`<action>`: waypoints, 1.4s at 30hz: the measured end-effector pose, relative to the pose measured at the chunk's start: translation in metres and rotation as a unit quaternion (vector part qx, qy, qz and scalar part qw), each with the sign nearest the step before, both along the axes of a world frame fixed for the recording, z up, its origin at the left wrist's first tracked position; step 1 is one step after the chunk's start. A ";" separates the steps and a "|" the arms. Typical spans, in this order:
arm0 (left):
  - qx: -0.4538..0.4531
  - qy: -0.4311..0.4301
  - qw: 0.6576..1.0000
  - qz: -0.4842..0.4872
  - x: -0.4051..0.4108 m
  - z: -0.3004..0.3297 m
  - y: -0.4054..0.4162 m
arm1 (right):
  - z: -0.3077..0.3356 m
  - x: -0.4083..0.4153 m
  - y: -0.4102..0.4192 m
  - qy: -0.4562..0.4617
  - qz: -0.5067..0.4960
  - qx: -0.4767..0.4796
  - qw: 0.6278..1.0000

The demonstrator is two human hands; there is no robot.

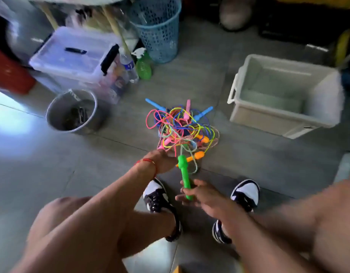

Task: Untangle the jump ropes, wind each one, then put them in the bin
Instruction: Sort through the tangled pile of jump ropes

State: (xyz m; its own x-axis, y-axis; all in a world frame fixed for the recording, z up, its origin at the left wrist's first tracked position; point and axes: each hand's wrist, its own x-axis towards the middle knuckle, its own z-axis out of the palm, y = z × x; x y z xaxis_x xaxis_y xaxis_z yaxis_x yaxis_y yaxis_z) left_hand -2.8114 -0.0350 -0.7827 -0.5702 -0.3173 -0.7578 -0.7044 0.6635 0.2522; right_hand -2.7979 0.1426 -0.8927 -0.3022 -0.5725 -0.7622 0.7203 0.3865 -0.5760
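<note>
our right hand (pixel 197 196) grips the green handle (pixel 185 174); our left hand (pixel 162 160) touches the tangled jump ropes (pixel 182 127), its fingers hidden; bin (pixel 268 119) far right.

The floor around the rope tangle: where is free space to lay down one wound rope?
Bare floor lies between the tangle and the white bin, and between the tangle and the metal bucket. It is crowded behind, near the blue basket and clear lidded box.
</note>
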 end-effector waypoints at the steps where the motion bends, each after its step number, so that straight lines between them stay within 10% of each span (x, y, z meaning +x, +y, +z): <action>1: 0.040 0.040 0.996 0.070 0.009 0.002 0.010 | 0.018 0.008 0.008 0.027 0.031 -0.009 0.999; 5: 0.243 0.117 0.931 0.246 0.041 0.024 0.045 | 0.077 0.030 0.040 0.155 0.139 -0.017 0.978; 12: -0.020 0.210 0.972 -0.104 0.055 0.081 0.022 | 0.120 -0.020 0.044 0.434 0.121 0.023 0.893; 16: 0.090 0.373 0.917 -0.109 0.061 0.126 0.014 | 0.129 -0.063 0.006 0.523 0.223 -0.032 0.822; 23: 0.174 0.501 0.802 0.277 0.034 0.123 -0.055 | 0.141 -0.181 -0.015 0.561 0.450 0.173 0.672; 25: 0.177 0.462 0.782 0.379 0.033 0.093 -0.075 | 0.167 -0.211 -0.022 0.556 0.449 0.143 0.685; 29: 0.050 0.292 0.886 0.356 0.025 0.049 -0.087 | 0.217 -0.214 -0.034 0.529 0.254 -0.024 0.809; 32: 0.009 0.319 0.926 0.203 0.004 0.047 -0.066 | 0.226 -0.194 -0.054 0.628 0.303 0.000 0.717; 36: 0.072 0.415 0.897 0.133 -0.014 0.061 -0.033 | 0.223 -0.175 -0.079 0.644 0.442 0.053 0.623; 42: -0.003 0.486 0.874 0.006 -0.012 0.054 -0.037 | 0.232 -0.177 -0.069 0.642 0.487 0.052 0.590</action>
State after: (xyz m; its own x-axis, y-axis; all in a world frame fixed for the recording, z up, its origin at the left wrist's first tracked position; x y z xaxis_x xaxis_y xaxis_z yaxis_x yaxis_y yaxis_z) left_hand -2.8237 -0.0716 -0.7285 -0.9401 -0.3303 0.0839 -0.1671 0.6614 0.7312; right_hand -2.9749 0.0732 -0.6608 -0.2343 -0.9215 -0.3098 -0.8771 0.3378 -0.3414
